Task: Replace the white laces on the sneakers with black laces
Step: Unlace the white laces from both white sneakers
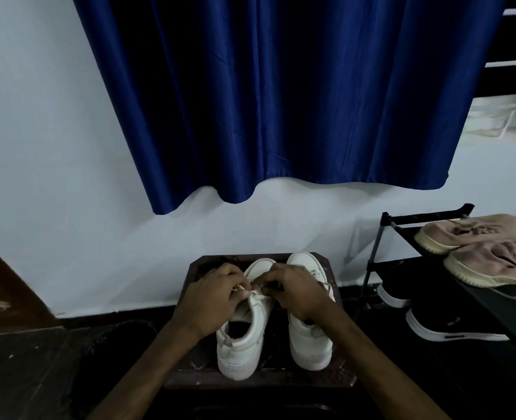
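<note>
Two white sneakers stand side by side, heels toward me, on a small dark wooden stool (340,378). Over the left sneaker (241,338), my left hand (211,294) and my right hand (296,291) meet above its lacing, each pinching a bit of the white lace (252,288). The right sneaker (309,344) is partly covered by my right wrist, and its white lace shows beside that wrist. A dark tangle, seemingly black laces (220,263), lies on the stool's far left corner behind my left hand.
A black shoe rack (402,221) stands to the right with two beige sneakers (468,234) on top and black shoes with white soles (450,331) below. A blue curtain (281,101) hangs on the white wall behind the stool. A dark wooden piece stands at the left.
</note>
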The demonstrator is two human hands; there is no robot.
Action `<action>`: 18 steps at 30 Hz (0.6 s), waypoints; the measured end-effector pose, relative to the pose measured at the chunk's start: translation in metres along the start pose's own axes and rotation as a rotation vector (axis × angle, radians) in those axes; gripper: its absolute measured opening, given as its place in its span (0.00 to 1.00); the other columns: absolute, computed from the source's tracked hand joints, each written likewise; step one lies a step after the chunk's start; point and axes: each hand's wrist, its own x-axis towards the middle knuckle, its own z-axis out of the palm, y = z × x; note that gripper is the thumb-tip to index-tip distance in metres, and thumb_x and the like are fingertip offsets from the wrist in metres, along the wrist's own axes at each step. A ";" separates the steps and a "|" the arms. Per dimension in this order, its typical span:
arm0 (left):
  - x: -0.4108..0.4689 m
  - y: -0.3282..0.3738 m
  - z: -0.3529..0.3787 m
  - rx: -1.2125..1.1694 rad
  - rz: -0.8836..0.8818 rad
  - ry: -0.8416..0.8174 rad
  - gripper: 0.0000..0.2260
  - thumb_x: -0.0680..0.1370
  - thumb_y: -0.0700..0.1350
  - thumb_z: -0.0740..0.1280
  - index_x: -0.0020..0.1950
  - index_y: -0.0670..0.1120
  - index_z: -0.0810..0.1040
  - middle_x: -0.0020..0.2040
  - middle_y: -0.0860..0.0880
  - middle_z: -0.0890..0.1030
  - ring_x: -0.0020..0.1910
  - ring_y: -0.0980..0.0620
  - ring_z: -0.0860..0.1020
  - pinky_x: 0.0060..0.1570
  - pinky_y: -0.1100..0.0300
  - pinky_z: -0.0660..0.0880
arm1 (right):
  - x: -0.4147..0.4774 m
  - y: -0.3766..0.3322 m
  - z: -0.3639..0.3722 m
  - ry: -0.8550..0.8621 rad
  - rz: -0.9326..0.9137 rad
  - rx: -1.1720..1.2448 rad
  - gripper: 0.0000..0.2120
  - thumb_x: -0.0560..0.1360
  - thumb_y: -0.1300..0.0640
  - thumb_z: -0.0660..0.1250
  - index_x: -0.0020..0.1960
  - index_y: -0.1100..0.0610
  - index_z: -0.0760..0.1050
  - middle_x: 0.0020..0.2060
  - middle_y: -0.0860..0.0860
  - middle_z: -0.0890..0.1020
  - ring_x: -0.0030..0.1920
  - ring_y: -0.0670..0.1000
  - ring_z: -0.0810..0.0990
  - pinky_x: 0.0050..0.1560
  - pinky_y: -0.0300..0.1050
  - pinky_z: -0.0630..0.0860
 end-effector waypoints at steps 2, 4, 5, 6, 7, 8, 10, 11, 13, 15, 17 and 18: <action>0.001 0.001 -0.002 0.053 -0.009 0.037 0.05 0.78 0.52 0.66 0.51 0.56 0.81 0.58 0.62 0.73 0.56 0.61 0.72 0.45 0.64 0.67 | 0.000 0.000 0.000 0.006 0.011 0.017 0.11 0.76 0.51 0.67 0.56 0.40 0.79 0.47 0.44 0.80 0.50 0.45 0.79 0.56 0.51 0.74; 0.002 0.005 -0.005 0.109 0.002 0.057 0.04 0.77 0.51 0.67 0.49 0.55 0.81 0.56 0.61 0.73 0.57 0.60 0.72 0.44 0.63 0.66 | 0.001 -0.001 0.000 0.008 0.008 0.014 0.12 0.75 0.52 0.67 0.56 0.40 0.80 0.46 0.44 0.80 0.50 0.45 0.79 0.56 0.51 0.74; 0.003 0.008 -0.006 0.146 0.001 0.054 0.04 0.77 0.52 0.66 0.48 0.55 0.80 0.56 0.60 0.73 0.57 0.60 0.72 0.44 0.63 0.67 | 0.000 -0.002 0.000 0.007 0.003 0.013 0.12 0.75 0.52 0.67 0.56 0.40 0.80 0.46 0.44 0.80 0.50 0.46 0.79 0.56 0.51 0.74; 0.005 0.008 -0.007 0.172 -0.004 0.055 0.04 0.78 0.52 0.66 0.48 0.54 0.80 0.56 0.60 0.73 0.57 0.60 0.72 0.45 0.62 0.67 | 0.000 -0.002 0.001 0.008 0.002 0.020 0.12 0.75 0.52 0.68 0.56 0.40 0.80 0.47 0.44 0.80 0.50 0.46 0.79 0.56 0.51 0.74; 0.007 0.008 -0.008 0.168 -0.025 0.075 0.05 0.78 0.51 0.65 0.48 0.53 0.79 0.55 0.59 0.73 0.55 0.59 0.73 0.46 0.61 0.68 | 0.000 -0.001 0.001 0.015 0.005 0.031 0.12 0.75 0.52 0.68 0.56 0.40 0.80 0.47 0.44 0.81 0.50 0.46 0.79 0.56 0.51 0.74; 0.009 0.005 -0.006 0.135 -0.073 0.109 0.05 0.79 0.50 0.63 0.48 0.53 0.77 0.54 0.59 0.73 0.53 0.58 0.74 0.47 0.59 0.69 | 0.000 0.000 0.002 0.020 0.013 0.042 0.12 0.74 0.52 0.68 0.56 0.40 0.80 0.47 0.44 0.81 0.50 0.46 0.80 0.55 0.51 0.75; 0.013 -0.008 -0.002 -0.128 -0.249 0.211 0.05 0.81 0.47 0.62 0.47 0.52 0.75 0.51 0.56 0.74 0.48 0.54 0.75 0.50 0.54 0.73 | 0.001 0.001 0.002 0.023 0.031 0.050 0.12 0.74 0.52 0.68 0.56 0.39 0.80 0.48 0.43 0.80 0.51 0.45 0.79 0.56 0.51 0.75; 0.015 -0.017 0.001 -0.349 -0.357 0.265 0.06 0.81 0.46 0.62 0.46 0.50 0.75 0.50 0.52 0.76 0.45 0.52 0.76 0.50 0.51 0.75 | 0.001 0.000 0.002 0.022 0.037 0.048 0.13 0.74 0.51 0.68 0.56 0.38 0.80 0.48 0.43 0.80 0.51 0.45 0.79 0.56 0.51 0.74; 0.012 -0.027 0.007 -0.673 -0.516 0.310 0.08 0.82 0.42 0.62 0.44 0.49 0.75 0.48 0.44 0.79 0.42 0.49 0.77 0.47 0.50 0.77 | 0.001 -0.001 0.001 0.018 0.035 0.045 0.12 0.74 0.50 0.68 0.56 0.37 0.79 0.48 0.42 0.79 0.51 0.45 0.78 0.57 0.51 0.74; 0.006 -0.031 0.015 -0.599 -0.471 0.291 0.08 0.81 0.40 0.62 0.45 0.52 0.74 0.50 0.44 0.80 0.46 0.47 0.79 0.50 0.50 0.77 | 0.000 -0.001 0.001 0.014 0.026 0.047 0.12 0.74 0.49 0.69 0.56 0.37 0.79 0.48 0.42 0.79 0.51 0.44 0.77 0.56 0.51 0.74; 0.002 -0.026 0.013 -0.482 -0.297 0.291 0.07 0.80 0.40 0.63 0.50 0.52 0.76 0.53 0.50 0.79 0.53 0.51 0.78 0.55 0.53 0.75 | 0.000 0.000 0.001 0.019 0.010 0.024 0.12 0.75 0.48 0.68 0.57 0.37 0.79 0.47 0.42 0.78 0.51 0.44 0.76 0.55 0.50 0.74; 0.002 -0.023 0.009 -0.418 -0.185 0.269 0.07 0.80 0.40 0.64 0.53 0.53 0.77 0.55 0.54 0.78 0.55 0.55 0.77 0.57 0.56 0.73 | 0.000 0.000 0.000 0.023 -0.003 -0.002 0.12 0.75 0.47 0.68 0.57 0.37 0.79 0.47 0.42 0.77 0.51 0.45 0.75 0.53 0.50 0.74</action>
